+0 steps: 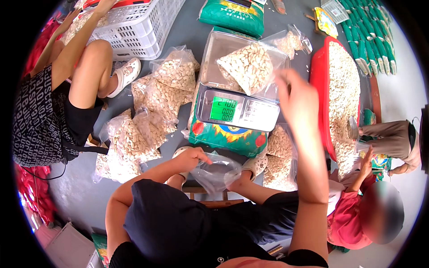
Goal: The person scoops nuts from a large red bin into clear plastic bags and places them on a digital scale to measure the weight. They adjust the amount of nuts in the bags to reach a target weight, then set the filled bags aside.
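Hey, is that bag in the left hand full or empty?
Empty: the clear bag in the left hand is see-through, with nothing showing inside.

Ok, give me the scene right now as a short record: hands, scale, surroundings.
Left hand: holding an empty clear bag
Right hand: at the right edge of the seed-filled bag; contact unclear
Scale: bears that bag; display lit green
Left of scale: filled bags clustered on the floor
Right of scale: red tray holding pale seeds

Scale display (pixel 223 109): dark digits, facing me.
Co-worker's shirt (pixel 38 120): white capitals on black.
Upper green sack (pixel 232 20): pale characters.
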Demonstrator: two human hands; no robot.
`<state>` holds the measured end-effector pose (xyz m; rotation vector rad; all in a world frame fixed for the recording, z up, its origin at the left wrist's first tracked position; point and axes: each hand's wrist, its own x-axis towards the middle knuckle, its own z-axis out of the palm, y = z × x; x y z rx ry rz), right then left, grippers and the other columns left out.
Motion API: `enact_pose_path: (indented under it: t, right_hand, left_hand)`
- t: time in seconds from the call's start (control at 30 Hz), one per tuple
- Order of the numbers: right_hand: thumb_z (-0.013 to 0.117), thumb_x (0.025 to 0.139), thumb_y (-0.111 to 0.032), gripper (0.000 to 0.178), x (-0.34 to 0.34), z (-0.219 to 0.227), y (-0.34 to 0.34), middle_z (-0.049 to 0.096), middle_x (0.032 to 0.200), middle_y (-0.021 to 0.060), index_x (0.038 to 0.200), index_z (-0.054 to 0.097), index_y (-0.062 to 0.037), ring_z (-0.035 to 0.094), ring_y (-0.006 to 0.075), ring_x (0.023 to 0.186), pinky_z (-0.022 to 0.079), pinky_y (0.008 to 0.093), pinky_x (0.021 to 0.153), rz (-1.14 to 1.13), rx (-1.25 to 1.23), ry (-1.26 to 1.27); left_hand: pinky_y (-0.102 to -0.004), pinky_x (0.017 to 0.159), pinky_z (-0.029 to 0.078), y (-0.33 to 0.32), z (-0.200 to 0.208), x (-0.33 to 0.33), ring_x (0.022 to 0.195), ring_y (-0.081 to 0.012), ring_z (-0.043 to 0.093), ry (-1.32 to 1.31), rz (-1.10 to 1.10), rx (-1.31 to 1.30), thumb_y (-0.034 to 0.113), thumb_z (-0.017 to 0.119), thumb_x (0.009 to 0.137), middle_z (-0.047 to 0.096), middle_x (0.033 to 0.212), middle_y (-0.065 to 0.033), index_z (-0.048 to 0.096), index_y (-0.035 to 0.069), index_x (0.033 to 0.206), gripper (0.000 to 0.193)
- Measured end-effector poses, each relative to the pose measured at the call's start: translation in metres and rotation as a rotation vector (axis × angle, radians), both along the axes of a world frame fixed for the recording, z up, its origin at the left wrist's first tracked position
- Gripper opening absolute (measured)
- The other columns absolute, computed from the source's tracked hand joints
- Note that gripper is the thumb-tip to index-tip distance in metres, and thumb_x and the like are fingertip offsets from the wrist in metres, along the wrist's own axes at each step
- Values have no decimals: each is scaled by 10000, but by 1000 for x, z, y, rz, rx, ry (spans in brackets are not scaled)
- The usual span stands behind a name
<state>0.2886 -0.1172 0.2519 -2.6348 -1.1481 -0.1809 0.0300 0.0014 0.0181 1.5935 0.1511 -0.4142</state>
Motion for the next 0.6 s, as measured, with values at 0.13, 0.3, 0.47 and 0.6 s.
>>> enact_pose_path:
  t: [0.13, 0.3, 0.47, 0.6]
  right_hand:
    - [625, 821, -300, 320, 68, 0, 44, 665, 985, 150, 1026, 630, -56, 641, 336, 911, 513, 424, 768, -170, -293, -39]
    - [636, 791, -307, 380, 101, -8, 71, 645, 1097, 159, 1073, 658, -54, 619, 328, 1018, 507, 431, 822, -301, -614, 138]
    - [497, 804, -75, 274, 74, -20, 100, 658, 1009, 198, 1009, 677, -52, 632, 345, 970, 511, 437, 802, -173, -600, -119]
    - [488, 857, -112, 249, 47, -10, 129, 674, 1011, 156, 1012, 667, -37, 645, 288, 966, 516, 383, 796, 12, -489, 168]
  left_hand:
    - [-282, 833, 427, -1, -7, -4, 908, -213, 567, 10, -84, -53, -111, 408, 712, 590, 893, -74, 735, 101, 943, 453]
    - [-271, 820, 431, -3, -7, -2, 890, -209, 571, -11, -34, -114, -110, 398, 695, 595, 875, -76, 730, 77, 929, 447]
    - [-272, 810, 434, 1, -6, -8, 871, -206, 566, -21, -2, -140, -103, 397, 704, 593, 868, -78, 727, 76, 932, 440]
    - [-275, 819, 438, 2, -3, -11, 883, -208, 569, 2, 14, -126, -89, 398, 714, 589, 879, -79, 727, 98, 945, 443]
